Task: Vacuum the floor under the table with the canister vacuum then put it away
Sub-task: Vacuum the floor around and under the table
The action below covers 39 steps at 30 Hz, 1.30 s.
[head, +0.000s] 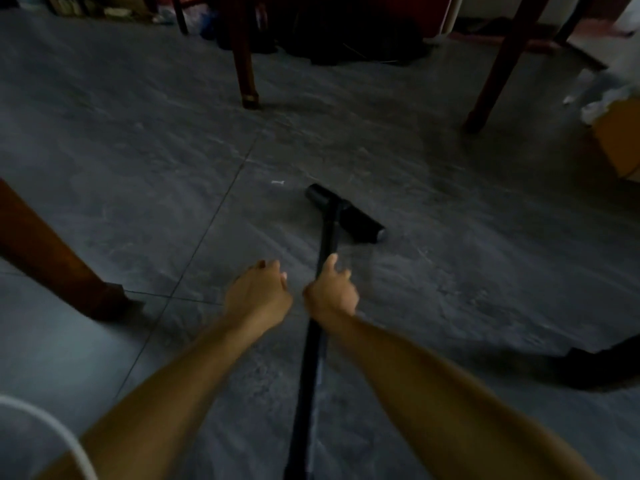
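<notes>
While the right hand (330, 292) grips the vacuum wand (325, 244), the left hand (258, 292) hangs loosely curled, empty.

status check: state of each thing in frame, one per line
right hand: closed around the wand
left hand: loosely curled beside the wand, holding nothing
black vacuum wand: tilted, gripped
black floor nozzle: flat on grey tile floor
small white scrap: on the floor, not yet picked up
wooden table leg: standing beyond the nozzle

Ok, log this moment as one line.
phase: vacuuming under table | right hand: gripping wand | left hand: free, beside wand | floor head: on tile | white scrap: ahead of it
</notes>
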Tool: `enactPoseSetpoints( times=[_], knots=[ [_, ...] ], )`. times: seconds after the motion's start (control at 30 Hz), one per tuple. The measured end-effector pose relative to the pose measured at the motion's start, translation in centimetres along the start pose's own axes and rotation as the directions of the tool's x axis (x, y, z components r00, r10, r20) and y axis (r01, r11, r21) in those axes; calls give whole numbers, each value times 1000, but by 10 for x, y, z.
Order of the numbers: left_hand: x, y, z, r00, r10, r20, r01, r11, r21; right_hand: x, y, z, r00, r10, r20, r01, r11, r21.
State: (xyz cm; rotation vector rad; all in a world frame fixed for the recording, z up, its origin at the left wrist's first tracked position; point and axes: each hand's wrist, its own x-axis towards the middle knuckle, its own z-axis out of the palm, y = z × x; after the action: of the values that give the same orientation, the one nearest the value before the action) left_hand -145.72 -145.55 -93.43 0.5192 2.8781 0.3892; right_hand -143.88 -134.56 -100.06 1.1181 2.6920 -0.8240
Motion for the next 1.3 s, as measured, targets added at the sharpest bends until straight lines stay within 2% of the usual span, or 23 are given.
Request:
enactPoseSetpoints(
  times=[0.07,0.13,0.3,0.43,0.6,0.73,0.83,0.93,1.0,1.13,1.2,1.3],
  knots=[
    [-5,-10,-4,1000,16,15,-16,1000,-5,6,11,-18,998,60,-30,-62,997,-50],
    [-16,-25,-6,1000,6,27,-5,1000,-27,-6,14,-18,998,60,-8,-60,997,-38],
    [-55,-70,-9,994,-109,15,110,993,-44,-83,-19,37,988,-89,128,93,995,-23],
    [-72,-104,-18,984,-178,23,179,983,-48,-173,-49,93,940,-249,234,245,968,44],
    [-91,-115,-25,979,-199,39,202,977,-67,-231,-55,118,914,-291,283,294,955,31],
    [-95,-110,-30,984,-177,28,179,983,-51,-187,-47,91,940,-275,201,294,953,-70],
    [-89,-110,-29,984,-171,41,172,985,-23,-128,-47,52,971,-175,163,201,968,-153],
    [-73,-115,-19,987,-145,76,149,987,-52,-95,-38,29,981,-117,153,138,981,-135],
    [-62,-115,-12,990,-125,71,125,992,5,-106,-27,34,978,-152,140,169,978,-120],
    [-31,-107,-3,999,-30,42,25,992,121,-125,-27,50,933,-291,213,307,951,-45],
    [-16,-107,0,998,-33,60,26,992,126,-80,-48,46,946,-281,159,298,950,-96],
    [0,-111,8,996,-29,81,15,985,170,3,-85,17,965,-261,-5,259,959,-116]
  ],
)
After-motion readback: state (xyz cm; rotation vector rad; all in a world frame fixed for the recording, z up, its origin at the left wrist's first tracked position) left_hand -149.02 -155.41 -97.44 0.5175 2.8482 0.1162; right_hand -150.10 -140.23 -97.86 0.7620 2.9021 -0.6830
